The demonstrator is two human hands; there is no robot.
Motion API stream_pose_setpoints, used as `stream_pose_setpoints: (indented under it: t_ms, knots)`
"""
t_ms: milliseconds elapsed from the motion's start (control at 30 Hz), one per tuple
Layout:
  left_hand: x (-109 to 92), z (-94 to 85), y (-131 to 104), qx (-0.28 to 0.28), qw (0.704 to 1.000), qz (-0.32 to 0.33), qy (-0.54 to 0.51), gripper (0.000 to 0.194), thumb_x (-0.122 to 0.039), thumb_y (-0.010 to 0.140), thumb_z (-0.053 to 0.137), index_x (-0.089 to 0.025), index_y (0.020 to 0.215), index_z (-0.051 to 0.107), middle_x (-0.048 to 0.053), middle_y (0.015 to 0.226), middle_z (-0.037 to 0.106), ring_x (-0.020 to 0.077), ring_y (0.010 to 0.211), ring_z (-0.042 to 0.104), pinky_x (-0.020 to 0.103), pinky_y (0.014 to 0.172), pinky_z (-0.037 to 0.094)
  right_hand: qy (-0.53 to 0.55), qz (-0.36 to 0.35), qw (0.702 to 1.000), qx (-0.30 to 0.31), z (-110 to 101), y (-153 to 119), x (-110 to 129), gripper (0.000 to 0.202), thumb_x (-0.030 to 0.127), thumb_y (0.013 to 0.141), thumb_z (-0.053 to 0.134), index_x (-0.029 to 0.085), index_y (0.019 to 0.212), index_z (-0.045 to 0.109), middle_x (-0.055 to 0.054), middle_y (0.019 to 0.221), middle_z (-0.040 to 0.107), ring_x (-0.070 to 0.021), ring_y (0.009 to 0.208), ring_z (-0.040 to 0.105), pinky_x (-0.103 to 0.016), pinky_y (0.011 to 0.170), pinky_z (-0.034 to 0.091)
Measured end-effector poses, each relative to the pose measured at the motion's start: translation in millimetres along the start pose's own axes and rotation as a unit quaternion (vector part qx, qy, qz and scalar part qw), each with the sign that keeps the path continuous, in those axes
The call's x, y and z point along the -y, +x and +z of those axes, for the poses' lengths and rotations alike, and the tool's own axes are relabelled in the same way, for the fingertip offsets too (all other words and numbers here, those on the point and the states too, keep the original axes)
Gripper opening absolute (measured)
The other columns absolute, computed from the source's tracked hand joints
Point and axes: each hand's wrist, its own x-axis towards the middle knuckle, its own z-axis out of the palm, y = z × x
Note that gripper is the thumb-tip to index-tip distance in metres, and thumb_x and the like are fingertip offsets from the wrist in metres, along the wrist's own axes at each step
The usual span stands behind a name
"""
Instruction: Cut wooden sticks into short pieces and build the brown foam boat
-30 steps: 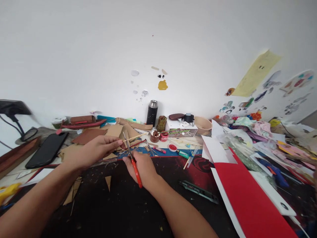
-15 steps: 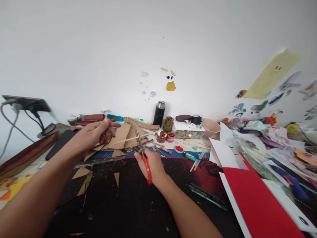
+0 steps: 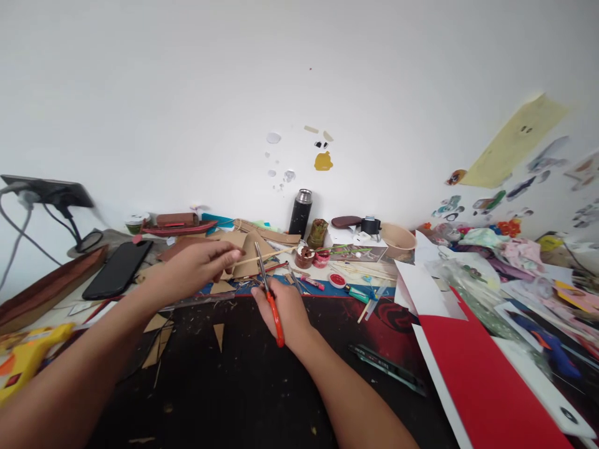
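Observation:
My right hand (image 3: 284, 312) grips a pair of scissors (image 3: 272, 305) with orange handles, the blades pointing away toward the wall. Over the cardboard pile, my left hand (image 3: 201, 267) pinches the near end of a thin wooden stick (image 3: 262, 257). The stick runs right, behind the scissor blades, toward a small brown jar (image 3: 304, 257). Cut cardboard (image 3: 246, 265) lies beneath and behind the stick. My left fingertips are partly hidden by the hand itself.
A black flask (image 3: 300, 213) stands by the wall. A phone (image 3: 118, 269) and a yellow glue gun (image 3: 32, 358) lie left. Cardboard scraps (image 3: 218, 337) dot the dark mat (image 3: 243, 386). A red sheet (image 3: 496, 380) and a cutter knife (image 3: 388, 369) are on the right.
My left hand has moved right, from above the cardboard onto the stick's end, its fingers closing there. My right hand and the scissors have barely moved.

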Motion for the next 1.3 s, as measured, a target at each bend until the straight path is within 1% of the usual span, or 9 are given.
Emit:
stream_pose_setpoints:
  t_ms: [67,200,500,667,900,1033,1133,1200,1300]
  knots:
    - [-1,8.7,0,0.007,0.997,0.022,0.073,0.055,-0.069,0.1,0.046,-0.024,0.103,0.076,0.007,0.086,0.077,0.0258,0.077,0.069,0.033,0.069,0.05,-0.009,0.003,1.0,-0.001,0,0,0,0.023,0.042,0.103,0.069,0.022,0.092,0.07,-0.006,0.083,0.078,-0.0247,0.08,0.074,-0.03,0.077,0.05]
    - [-3,19.8,2,-0.006,0.984,0.033,0.175,0.048,-0.06,0.104,0.04,-0.025,0.098,0.073,0.008,0.082,0.078,0.027,0.076,0.07,0.032,0.068,0.046,-0.022,0.013,1.0,0.001,-1,1,1,0.026,0.045,0.104,0.069,0.022,0.093,0.071,-0.007,0.087,0.079,-0.0252,0.083,0.075,-0.03,0.078,0.05]
    - [-2,23.1,3,-0.022,0.966,0.041,0.255,0.048,-0.05,0.106,0.033,-0.024,0.106,0.074,0.011,0.089,0.081,0.0277,0.077,0.072,0.033,0.067,0.042,-0.026,0.015,1.0,0.004,0,0,1,0.033,0.055,0.101,0.072,0.022,0.102,0.077,-0.007,0.089,0.081,-0.0258,0.084,0.076,-0.031,0.079,0.051]
    - [-2,17.6,3,-0.015,0.951,0.052,0.305,0.043,-0.045,0.105,0.037,-0.025,0.102,0.075,0.01,0.082,0.08,0.026,0.069,0.071,0.032,0.06,0.039,0.011,0.003,1.0,0.008,0,1,-1,0.035,0.057,0.097,0.077,0.023,0.104,0.079,-0.006,0.089,0.081,-0.0241,0.083,0.076,-0.03,0.079,0.052]
    - [-5,21.4,1,0.013,0.931,0.085,0.354,0.026,-0.024,0.1,0.048,-0.023,0.102,0.074,0.011,0.093,0.081,0.0272,0.077,0.074,0.033,0.061,0.04,0.071,-0.018,0.997,0.011,-2,-2,-3,0.038,0.057,0.096,0.078,0.022,0.111,0.078,-0.004,0.081,0.078,-0.0226,0.078,0.075,-0.029,0.076,0.052]
    - [3,31.7,3,-0.002,0.932,0.102,0.348,0.029,-0.03,0.101,0.046,-0.024,0.098,0.075,0.011,0.087,0.08,0.0266,0.074,0.073,0.033,0.059,0.036,0.072,-0.023,0.996,0.041,3,-5,1,0.042,0.061,0.092,0.08,0.023,0.111,0.078,-0.006,0.094,0.08,-0.0241,0.09,0.077,-0.028,0.078,0.053]
    - [8,36.4,4,-0.024,0.943,0.089,0.32,0.036,-0.038,0.103,0.043,-0.025,0.098,0.076,0.011,0.086,0.081,0.0269,0.075,0.075,0.033,0.06,0.036,0.055,0.011,0.997,0.052,5,-5,6,0.031,0.054,0.093,0.081,0.024,0.1,0.079,-0.004,0.09,0.08,-0.0226,0.085,0.076,-0.028,0.077,0.052]
    - [8,35.8,4,-0.032,0.951,0.079,0.299,0.042,-0.044,0.105,0.04,-0.025,0.1,0.077,0.011,0.087,0.082,0.0268,0.076,0.074,0.033,0.062,0.037,0.033,0.021,0.998,0.055,3,-4,9,0.028,0.051,0.095,0.079,0.023,0.095,0.079,-0.005,0.088,0.08,-0.023,0.084,0.076,-0.028,0.077,0.052]
    - [5,31.0,2,-0.033,0.963,0.076,0.255,0.047,-0.05,0.105,0.038,-0.024,0.099,0.077,0.01,0.085,0.081,0.0263,0.075,0.073,0.032,0.064,0.039,0.001,0.024,0.998,0.058,-1,-3,14,0.032,0.054,0.096,0.077,0.022,0.099,0.078,-0.008,0.095,0.082,-0.0264,0.091,0.077,-0.031,0.081,0.052]
